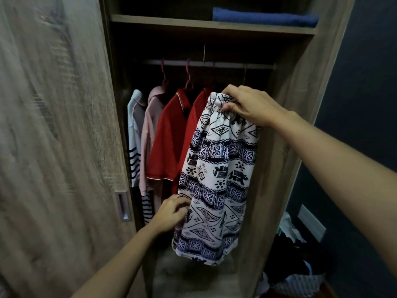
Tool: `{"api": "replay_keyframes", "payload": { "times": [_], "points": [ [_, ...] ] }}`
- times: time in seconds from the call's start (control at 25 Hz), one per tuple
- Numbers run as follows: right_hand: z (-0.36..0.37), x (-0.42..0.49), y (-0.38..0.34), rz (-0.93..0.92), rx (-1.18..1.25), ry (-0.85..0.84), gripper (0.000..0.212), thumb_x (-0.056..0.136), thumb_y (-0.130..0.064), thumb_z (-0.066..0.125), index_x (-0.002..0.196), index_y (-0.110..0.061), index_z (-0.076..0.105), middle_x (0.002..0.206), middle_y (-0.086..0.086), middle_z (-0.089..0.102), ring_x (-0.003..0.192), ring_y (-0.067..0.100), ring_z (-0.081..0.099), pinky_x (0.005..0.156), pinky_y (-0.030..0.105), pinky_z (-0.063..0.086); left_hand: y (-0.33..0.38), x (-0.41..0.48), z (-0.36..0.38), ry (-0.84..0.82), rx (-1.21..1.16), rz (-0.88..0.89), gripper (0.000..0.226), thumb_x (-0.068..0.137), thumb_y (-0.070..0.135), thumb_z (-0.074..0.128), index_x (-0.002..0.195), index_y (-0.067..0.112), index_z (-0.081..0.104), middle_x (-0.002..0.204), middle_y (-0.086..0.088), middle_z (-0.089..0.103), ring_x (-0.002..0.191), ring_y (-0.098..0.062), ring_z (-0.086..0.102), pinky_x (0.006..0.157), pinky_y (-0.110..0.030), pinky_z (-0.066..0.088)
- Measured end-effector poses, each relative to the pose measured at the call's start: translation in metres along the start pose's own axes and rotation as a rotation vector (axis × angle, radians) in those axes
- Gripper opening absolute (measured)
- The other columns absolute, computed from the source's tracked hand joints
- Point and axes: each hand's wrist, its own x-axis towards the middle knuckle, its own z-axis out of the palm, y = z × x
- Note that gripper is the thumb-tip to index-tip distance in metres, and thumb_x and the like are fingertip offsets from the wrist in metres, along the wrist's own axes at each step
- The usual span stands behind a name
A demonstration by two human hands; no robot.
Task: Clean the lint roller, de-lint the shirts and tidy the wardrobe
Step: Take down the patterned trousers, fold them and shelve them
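Right now the right hand (247, 106) holds a white-and-navy patterned cloth garment (217, 179) up before the open wooden wardrobe (300, 82). Its fingers (229, 92) are curled tight round the gathered elastic waistband (217, 102), while the left hand (171, 214) pinches the garment's left edge low down with bent fingers (182, 203). Behind that edge two red shirts (167, 147), a pink shirt (150, 125) and a white navy-striped top (134, 136) hang from the metal rail (225, 65), crowded toward the wooden sliding door (53, 125); a dim gap lies between the garment's right edge and the wardrobe's right wall, and the hem hangs free.
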Motion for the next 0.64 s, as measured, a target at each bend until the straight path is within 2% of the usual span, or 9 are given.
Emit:
{"api": "replay_keyframes", "payload": {
  "times": [0.08, 0.16, 0.24, 0.32, 0.4, 0.44, 0.52, 0.64],
  "points": [
    [0.003, -0.001, -0.001, 0.018, -0.004, -0.001, 0.040, 0.093, -0.049, 0.040, 0.123, -0.022, 0.045, 0.096, 0.001, 0.051, 0.100, 0.026, 0.054, 0.073, 0.030, 0.033, 0.002, -0.002, 0.005, -0.073, 0.008, -0.006, 0.039, 0.076, 0.060, 0.044, 0.087, 0.029, 0.066, 0.082, 0.012, 0.056, 0.081, -0.004, 0.047, 0.072, -0.024, 0.036],
    [0.005, -0.001, -0.001, 0.037, -0.008, -0.010, 0.041, 0.093, -0.050, 0.040, 0.122, -0.022, 0.045, 0.096, 0.000, 0.051, 0.101, 0.026, 0.054, 0.072, 0.029, 0.032, 0.004, -0.004, 0.010, -0.073, 0.044, 0.010, 0.041, 0.075, 0.065, 0.049, 0.079, 0.026, 0.063, 0.077, 0.012, 0.054, 0.075, -0.002, 0.047, 0.068, -0.023, 0.038],
    [0.007, 0.000, 0.004, 0.065, -0.034, -0.019, 0.042, 0.092, -0.051, 0.039, 0.122, -0.021, 0.044, 0.102, 0.006, 0.057, 0.103, 0.028, 0.055, 0.073, 0.032, 0.036, 0.003, -0.005, 0.010, -0.038, 0.028, 0.018, 0.040, 0.077, 0.060, 0.046, 0.076, 0.021, 0.057, 0.072, 0.010, 0.050, 0.066, 0.000, 0.045, 0.063, -0.019, 0.036],
    [0.011, -0.003, 0.015, 0.142, -0.090, -0.001, 0.045, 0.092, -0.052, 0.038, 0.120, -0.017, 0.044, 0.106, 0.011, 0.060, 0.102, 0.032, 0.056, 0.074, 0.037, 0.040, -0.001, -0.008, 0.004, 0.083, -0.084, -0.018, 0.034, 0.081, 0.053, 0.046, 0.082, 0.020, 0.054, 0.072, 0.014, 0.052, 0.064, 0.001, 0.048, 0.064, -0.013, 0.036],
    [0.015, -0.010, 0.030, 0.278, -0.120, 0.032, 0.046, 0.093, -0.052, 0.037, 0.116, -0.013, 0.043, 0.106, 0.015, 0.062, 0.099, 0.034, 0.058, 0.070, 0.038, 0.041, -0.006, -0.007, -0.009, 0.260, -0.190, -0.094, 0.018, 0.090, 0.034, 0.051, 0.082, 0.019, 0.047, 0.067, 0.011, 0.050, 0.061, 0.005, 0.048, 0.060, -0.011, 0.035],
    [0.019, -0.014, 0.036, 0.342, -0.116, 0.030, 0.046, 0.094, -0.051, 0.036, 0.115, -0.011, 0.042, 0.106, 0.016, 0.063, 0.098, 0.036, 0.059, 0.069, 0.038, 0.040, -0.006, -0.006, -0.016, 0.325, -0.171, -0.108, 0.018, 0.093, 0.022, 0.052, 0.079, 0.019, 0.041, 0.063, 0.009, 0.046, 0.056, 0.004, 0.045, 0.057, -0.012, 0.034],
    [0.028, -0.020, 0.044, 0.419, -0.067, 0.004, 0.046, 0.095, -0.049, 0.033, 0.113, -0.007, 0.040, 0.105, 0.020, 0.063, 0.095, 0.039, 0.060, 0.068, 0.040, 0.040, -0.003, -0.003, -0.027, 0.336, -0.060, -0.063, 0.027, 0.093, 0.013, 0.054, 0.076, 0.022, 0.035, 0.060, 0.008, 0.040, 0.055, 0.004, 0.044, 0.056, -0.013, 0.034],
    [0.034, -0.023, 0.047, 0.476, -0.010, 0.007, 0.043, 0.098, -0.045, 0.030, 0.111, -0.005, 0.039, 0.104, 0.023, 0.063, 0.092, 0.041, 0.061, 0.065, 0.039, 0.038, 0.000, -0.009, -0.030, 0.255, 0.087, 0.055, 0.030, 0.088, 0.018, 0.063, 0.077, 0.027, 0.036, 0.065, 0.012, 0.043, 0.063, 0.008, 0.047, 0.060, -0.009, 0.035]
  ]
}}
